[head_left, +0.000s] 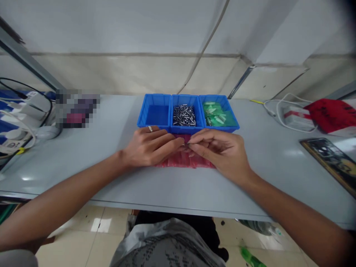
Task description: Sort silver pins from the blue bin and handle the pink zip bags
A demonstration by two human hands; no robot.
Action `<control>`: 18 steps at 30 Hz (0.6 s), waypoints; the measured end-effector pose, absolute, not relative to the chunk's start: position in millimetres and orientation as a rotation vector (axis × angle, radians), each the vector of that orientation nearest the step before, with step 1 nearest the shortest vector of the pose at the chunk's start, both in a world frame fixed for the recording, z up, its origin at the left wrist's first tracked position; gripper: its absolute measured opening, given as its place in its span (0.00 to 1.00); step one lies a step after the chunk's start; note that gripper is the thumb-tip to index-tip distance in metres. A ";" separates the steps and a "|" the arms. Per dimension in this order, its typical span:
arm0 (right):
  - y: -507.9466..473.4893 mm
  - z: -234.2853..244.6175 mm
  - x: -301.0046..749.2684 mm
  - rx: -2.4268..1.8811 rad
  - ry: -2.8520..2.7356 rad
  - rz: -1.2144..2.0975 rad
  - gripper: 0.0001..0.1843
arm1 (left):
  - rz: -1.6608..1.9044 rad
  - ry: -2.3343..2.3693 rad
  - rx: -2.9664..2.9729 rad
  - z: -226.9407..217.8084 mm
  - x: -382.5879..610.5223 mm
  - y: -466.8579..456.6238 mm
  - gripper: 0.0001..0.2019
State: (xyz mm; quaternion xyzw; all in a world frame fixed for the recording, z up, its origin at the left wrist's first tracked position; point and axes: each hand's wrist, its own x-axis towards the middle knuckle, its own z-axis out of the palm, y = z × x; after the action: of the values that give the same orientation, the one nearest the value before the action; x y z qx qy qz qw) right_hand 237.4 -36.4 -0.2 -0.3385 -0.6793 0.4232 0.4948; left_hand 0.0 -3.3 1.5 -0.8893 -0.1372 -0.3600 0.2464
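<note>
My left hand (151, 146), with a ring on one finger, reaches in over a row of pink plastic bags (182, 159). Its fingers lie close together and the index fingertip curls down; the thumb is mostly hidden, and whatever it pinches is too small to make out. Facing it, my right hand (222, 150) has thumb and index finger closed on a small metal pin (188, 144), its other fingers loosely curled. The two sets of fingertips almost meet above the bags. Just behind, a blue bin (183, 129) holds many small shiny metal pins (184, 115).
Joined to the middle bin are a left blue bin (141, 116) and a right one (236, 124) with green bags (219, 115). A phone (330, 159), white cable (294, 128) and red cloth (330, 115) lie right. Plugs and chargers (27, 111) crowd the left.
</note>
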 end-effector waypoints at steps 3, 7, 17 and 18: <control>-38.4 -1.3 237.4 -0.833 -1.575 1.117 0.03 | -0.975 -0.376 -2.445 2.7 -0.9 -3.2 0.05; -38.6 0.2 237.4 -0.875 -1.534 1.086 0.03 | -0.997 -0.439 -2.495 4.9 -0.9 -3.1 0.06; -32.9 -2.5 238.8 -0.843 -1.398 1.216 0.07 | -1.016 -0.412 -2.469 2.8 -4.4 -2.3 0.18; -30.3 -4.3 238.9 -0.817 -1.359 1.233 0.10 | -1.024 -0.412 -2.463 2.7 -4.5 -2.3 0.19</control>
State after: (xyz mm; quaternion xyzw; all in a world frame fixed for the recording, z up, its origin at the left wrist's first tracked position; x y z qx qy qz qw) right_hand 238.9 -30.3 -4.3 -0.3430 -0.5709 0.5181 0.5367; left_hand -4.5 -2.3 2.7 -0.8903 -0.1489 -0.3702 0.2194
